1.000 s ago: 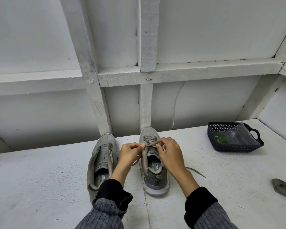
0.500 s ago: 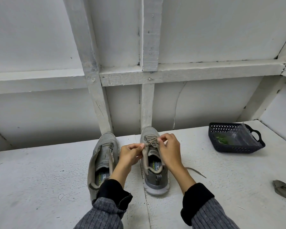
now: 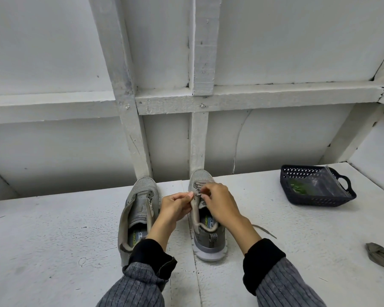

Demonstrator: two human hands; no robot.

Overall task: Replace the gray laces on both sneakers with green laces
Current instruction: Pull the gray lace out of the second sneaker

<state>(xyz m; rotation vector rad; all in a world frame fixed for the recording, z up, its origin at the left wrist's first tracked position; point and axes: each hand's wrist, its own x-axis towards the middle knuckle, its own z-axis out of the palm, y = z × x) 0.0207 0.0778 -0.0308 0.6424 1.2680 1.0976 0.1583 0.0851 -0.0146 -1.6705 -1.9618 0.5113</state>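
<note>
**Head view: both hands at the laces of the right-hand sneaker**

Head camera looks down on a white painted surface (image 3: 53, 251), and two gray sneakers stand side by side, toes toward the wall. Both hands are over the right-hand sneaker (image 3: 206, 231). The left hand (image 3: 175, 207) has its fingers curled, pinching the left edge of the upper by the eyelets, where a strand of gray lace (image 3: 195, 214) runs down. The right hand (image 3: 217, 204) is curled over the tongue area, fingertips pinching at the lacing near the toe end; exactly which strand it has, I cannot tell. One loose lace end (image 3: 264, 231) trails on the surface just right of that shoe, behind the right wrist.

The left-hand sneaker (image 3: 140, 209) sits just beside it, its eyelets bare of lace and its tongue loose.

Over to the right, well apart from the shoes, a dark perforated basket (image 3: 308, 196) holds a clear bag with something green (image 3: 297, 188) inside. Near the right edge lies a crumpled gray bundle (image 3: 379, 254), flat on the surface.
</note>
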